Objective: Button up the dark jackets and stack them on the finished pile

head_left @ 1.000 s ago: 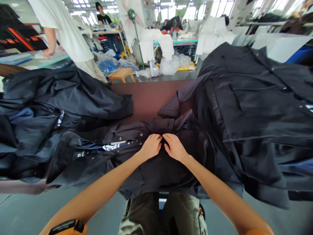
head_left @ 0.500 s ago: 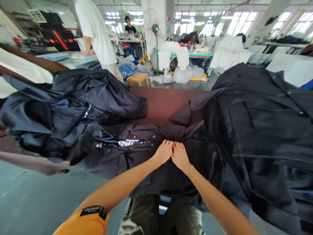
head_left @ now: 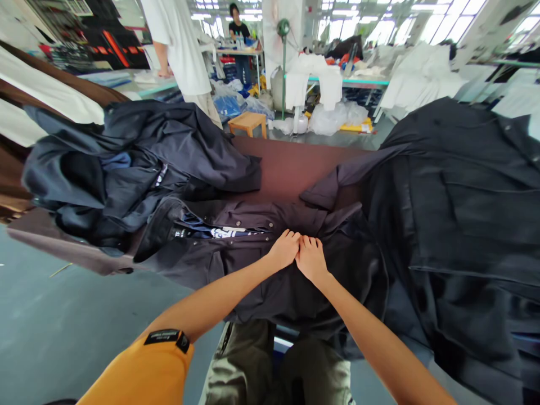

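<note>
A dark jacket (head_left: 240, 259) lies along the near edge of the brown table (head_left: 287, 163), its collar to the left and a row of snap buttons along its front. White lettering shows in the gap between its front edges. My left hand (head_left: 286, 249) and my right hand (head_left: 311, 257) meet at the middle of the jacket front, side by side and touching. The fingers of both are curled and pressed on the front edge, closed on the jacket cloth. The fingertips are partly hidden.
Dark garments (head_left: 169, 152) are heaped on the table's left side. More dark jackets (head_left: 472, 214) are piled at the right. Beyond the table are a wooden stool (head_left: 248, 122), a fan (head_left: 283, 28), a person in white (head_left: 185, 50) and a person in black (head_left: 239, 31).
The view has shifted, so the garments and background appear a little higher and further right. Both hands remain together on the jacket front.
</note>
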A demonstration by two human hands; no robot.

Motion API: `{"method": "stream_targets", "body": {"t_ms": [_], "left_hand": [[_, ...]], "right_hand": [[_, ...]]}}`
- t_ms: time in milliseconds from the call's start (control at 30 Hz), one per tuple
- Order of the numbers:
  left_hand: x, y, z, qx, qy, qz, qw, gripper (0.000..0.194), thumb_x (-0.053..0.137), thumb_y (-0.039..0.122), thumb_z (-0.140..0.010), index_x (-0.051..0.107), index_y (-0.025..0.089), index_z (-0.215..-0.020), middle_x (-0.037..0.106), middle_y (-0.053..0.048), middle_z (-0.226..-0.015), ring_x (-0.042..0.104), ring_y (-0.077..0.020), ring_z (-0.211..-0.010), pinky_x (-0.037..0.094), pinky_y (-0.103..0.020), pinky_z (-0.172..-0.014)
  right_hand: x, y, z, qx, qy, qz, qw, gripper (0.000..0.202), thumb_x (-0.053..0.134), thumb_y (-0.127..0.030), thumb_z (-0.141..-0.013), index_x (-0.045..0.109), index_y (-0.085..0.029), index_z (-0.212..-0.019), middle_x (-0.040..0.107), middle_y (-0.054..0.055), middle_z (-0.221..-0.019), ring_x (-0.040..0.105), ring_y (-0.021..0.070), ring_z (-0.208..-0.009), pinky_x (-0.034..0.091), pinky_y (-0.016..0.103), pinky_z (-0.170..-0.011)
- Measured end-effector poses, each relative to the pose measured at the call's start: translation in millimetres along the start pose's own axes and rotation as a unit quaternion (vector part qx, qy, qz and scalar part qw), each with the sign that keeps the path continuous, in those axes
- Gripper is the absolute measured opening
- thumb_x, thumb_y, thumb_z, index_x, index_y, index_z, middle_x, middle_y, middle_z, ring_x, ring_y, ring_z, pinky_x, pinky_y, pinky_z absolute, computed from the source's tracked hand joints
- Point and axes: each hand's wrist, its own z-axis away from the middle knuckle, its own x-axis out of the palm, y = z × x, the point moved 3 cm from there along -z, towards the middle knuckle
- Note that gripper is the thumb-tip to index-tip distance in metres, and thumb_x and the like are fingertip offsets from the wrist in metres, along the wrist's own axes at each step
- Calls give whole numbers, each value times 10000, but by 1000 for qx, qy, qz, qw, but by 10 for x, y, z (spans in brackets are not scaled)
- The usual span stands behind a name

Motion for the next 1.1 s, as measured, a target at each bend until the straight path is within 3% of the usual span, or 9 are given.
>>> {"method": "stream_targets", "body": {"t_ms": [400,633,767,867,967,1033,1100], "left_hand": [[1,45,-65,80,-24,-13,996,270,512,152,-912,727,81,-1060,596,-147,-1098,495,-297,-1046,328,-440,-1041],[124,26,-151,75,-22,13,997,225,534,173,-914,729,127,-1016,592,-132,-1041,499,-278,-1011,378,-418,-922],[93,14,-139,49,-9,31,998,226,533,170,-904,713,98,-1021,593,-145,-1048,519,-277,-1009,404,-411,-917],[-30,14,-41,20,12,36,999,300,512,162,-903,654,61,-1148,602,-152,-1071,539,-269,-1025,423,-412,-957],[-187,-54,173,-4,68,70,995,407,497,146,-903,560,118,-1304,593,-125,-1210,525,-237,-1158,336,-427,-1128],[-262,-202,363,-39,127,115,984,424,466,124,-918,535,184,-1332,581,-93,-1272,511,-209,-1216,272,-436,-1190],[-271,-424,541,-92,162,141,972,400,465,132,-932,544,212,-1316,587,-83,-1269,524,-210,-1210,308,-442,-1171]], "right_hand": [[19,13,13,2,-15,-5,1000,387,479,-195,-905,597,-65,-1251,579,197,-1179,449,332,-1111,297,512,-1079],[59,56,20,9,-1,35,999,374,513,-215,-901,606,-79,-1236,601,157,-1123,468,314,-1021,381,458,-969],[64,23,24,16,24,26,999,411,513,-230,-913,572,-75,-1289,599,163,-1182,480,319,-1064,388,460,-996],[66,68,47,6,39,2,999,432,497,-238,-927,540,-83,-1328,579,163,-1260,482,316,-1154,367,469,-1064],[76,308,119,-25,35,-23,999,434,464,-255,-952,516,-96,-1353,559,153,-1319,484,295,-1233,349,477,-1120],[65,545,196,-49,33,-35,998,437,441,-267,-969,501,-106,-1371,552,145,-1352,485,280,-1269,346,486,-1140],[17,735,265,-69,37,-46,996,432,435,-273,-973,509,-107,-1365,558,148,-1362,500,280,-1275,365,504,-1135]]}}
